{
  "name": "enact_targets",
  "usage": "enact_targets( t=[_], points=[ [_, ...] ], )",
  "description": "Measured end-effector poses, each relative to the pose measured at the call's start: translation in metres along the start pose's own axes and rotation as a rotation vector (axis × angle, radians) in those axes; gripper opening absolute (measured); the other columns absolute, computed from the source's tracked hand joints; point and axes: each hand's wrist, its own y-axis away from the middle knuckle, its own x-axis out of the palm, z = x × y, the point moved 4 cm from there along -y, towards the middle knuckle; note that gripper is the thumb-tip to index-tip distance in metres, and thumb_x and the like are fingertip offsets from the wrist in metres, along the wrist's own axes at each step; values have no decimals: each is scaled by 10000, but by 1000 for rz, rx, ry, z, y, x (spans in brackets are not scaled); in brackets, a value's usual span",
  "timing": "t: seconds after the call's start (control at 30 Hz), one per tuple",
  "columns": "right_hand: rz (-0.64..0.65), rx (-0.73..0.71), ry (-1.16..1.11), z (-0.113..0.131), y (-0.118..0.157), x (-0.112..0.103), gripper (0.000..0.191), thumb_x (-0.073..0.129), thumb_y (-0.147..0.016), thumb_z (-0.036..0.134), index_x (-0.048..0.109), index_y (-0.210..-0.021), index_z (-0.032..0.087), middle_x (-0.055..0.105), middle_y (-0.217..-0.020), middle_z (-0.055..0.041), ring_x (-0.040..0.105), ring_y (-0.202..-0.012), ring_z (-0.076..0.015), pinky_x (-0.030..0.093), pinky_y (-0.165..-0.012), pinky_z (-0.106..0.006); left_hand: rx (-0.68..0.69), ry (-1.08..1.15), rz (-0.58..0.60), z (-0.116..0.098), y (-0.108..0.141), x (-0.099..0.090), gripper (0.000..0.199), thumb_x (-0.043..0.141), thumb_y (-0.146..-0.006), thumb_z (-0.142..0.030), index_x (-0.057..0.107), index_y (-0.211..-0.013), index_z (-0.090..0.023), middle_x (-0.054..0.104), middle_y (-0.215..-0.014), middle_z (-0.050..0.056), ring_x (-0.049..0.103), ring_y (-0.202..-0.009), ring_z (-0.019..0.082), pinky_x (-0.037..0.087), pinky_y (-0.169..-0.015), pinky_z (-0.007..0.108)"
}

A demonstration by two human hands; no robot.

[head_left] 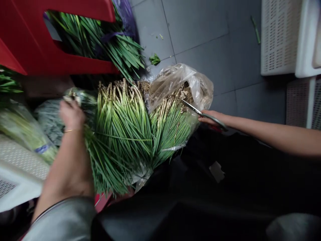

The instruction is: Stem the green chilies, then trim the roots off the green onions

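My right hand is closed round the handles of a pair of scissors. The blades point up and left, over the root ends of a bunch of chives lying partly in a clear plastic bag. To the left lies a larger heap of chives, with pale stems and brown root ends at the top and green leaves below. My left hand is at the heap's left side, closed on some chives whose pale ends show above the fingers. Its fingertips are partly hidden and blurred.
A red plastic stool stands at upper left, with more chives and a purple bag behind it. Bagged vegetables and a white crate are at left. White baskets stand on the grey tiled floor at right.
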Motion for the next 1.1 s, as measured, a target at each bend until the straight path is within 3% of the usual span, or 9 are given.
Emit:
enact_targets(
  t=[0.1,0.17,0.3,0.4,0.43,0.57,0.67,0.87,1.1],
  points=[
    [-14,-13,-11,-1,1,-1,360,498,-888,549,573,-932,199,658,-757,-59,622,-686,-208,480,-637,-293,-74,-172,-154,1,9,55,484,671,-766,-385,491,-1163,-176,613,-1067,96,526,-1199,435,305,-1032,675],
    [-42,-31,-46,-4,4,-2,362,496,-889,547,566,-948,197,657,-777,-55,621,-701,-202,482,-646,-287,77,-187,-187,-19,30,65,709,703,-729,-346,420,-1346,-140,502,-1349,158,407,-1312,473,245,-1070,681],
    [-51,-12,-127,-6,8,-3,348,510,-886,537,562,-952,199,651,-770,-54,613,-696,-200,478,-642,-284,447,-92,-277,-85,113,79,429,541,-814,-202,572,-1226,-83,618,-1196,157,561,-1168,292,402,-1036,475],
    [-22,-20,-135,1,9,-5,338,512,-883,524,557,-940,194,644,-771,-57,607,-669,-195,471,-625,-287,474,-192,467,-120,178,163,281,503,-886,-288,678,-1038,-130,712,-986,132,675,-903,253,511,-849,380],
    [-18,-32,-134,4,10,-5,332,511,-883,517,553,-935,192,642,-775,-58,608,-672,-194,472,-628,-288,390,-301,589,-121,194,191,290,536,-877,-319,679,-1024,-115,714,-969,161,682,-902,280,517,-825,388],
    [-4,-85,-156,9,12,-5,345,501,-889,533,542,-940,193,643,-762,-52,609,-683,-190,477,-638,-283,179,-473,597,-106,210,258,317,547,-870,-297,646,-1101,-103,685,-1092,221,657,-1051,326,508,-859,399],
    [-7,-94,-141,8,10,-6,386,484,-889,573,536,-920,192,638,-750,-53,598,-674,-185,469,-622,-275,207,-345,552,-89,197,274,256,566,-828,-229,669,-1045,-142,688,-1107,171,641,-1084,286,496,-896,368],
    [-47,-175,-5,19,7,-12,456,449,-898,623,551,-988,188,650,-834,-84,606,-733,-198,451,-654,-281,-155,230,596,-54,178,295,183,682,-641,-142,651,-820,-126,689,-834,44,643,-778,148,501,-788,250],
    [31,-206,57,31,13,-3,377,439,-924,525,527,-1055,182,662,-945,-123,626,-803,-217,469,-700,-293,-137,500,482,-61,188,271,167,621,-641,-94,481,-676,-178,543,-675,-36,558,-691,101,479,-744,229]
  ],
)
